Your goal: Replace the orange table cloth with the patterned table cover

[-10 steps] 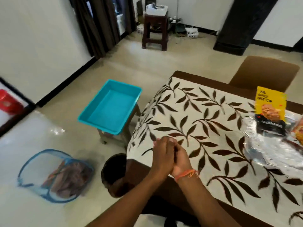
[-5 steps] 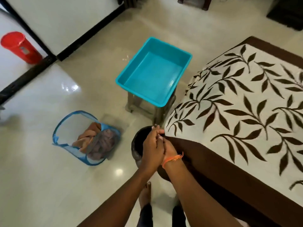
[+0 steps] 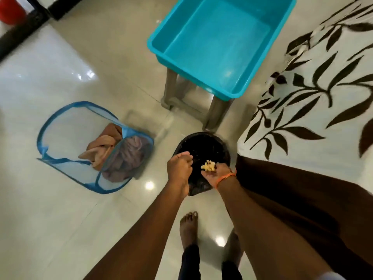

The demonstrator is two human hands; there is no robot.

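Observation:
The white patterned table cover (image 3: pixel 314 110) with dark leaf prints lies over the brown table (image 3: pixel 292 199) at the right. An orange cloth (image 3: pixel 103 146) sits bunched in the blue mesh hamper (image 3: pixel 66 158) on the floor at the left. Both my hands are over the black bin (image 3: pixel 201 146) beside the table corner. My right hand (image 3: pixel 217 173) is palm up with pale crumbs (image 3: pixel 209 165) lying on it. My left hand (image 3: pixel 179 164) hovers just left of it, fingers loosely curled, holding nothing I can see.
A teal plastic tub (image 3: pixel 220 41) stands on a grey stool (image 3: pixel 214 112) behind the bin. A red container (image 3: pixel 10 9) is at the far left by a dark door frame. My bare feet (image 3: pixel 188 225) stand on glossy tiles.
My joined hands left the table cover's corner and came down over the black bin. They have parted, and crumbs now show on my right palm. My view has tipped down.

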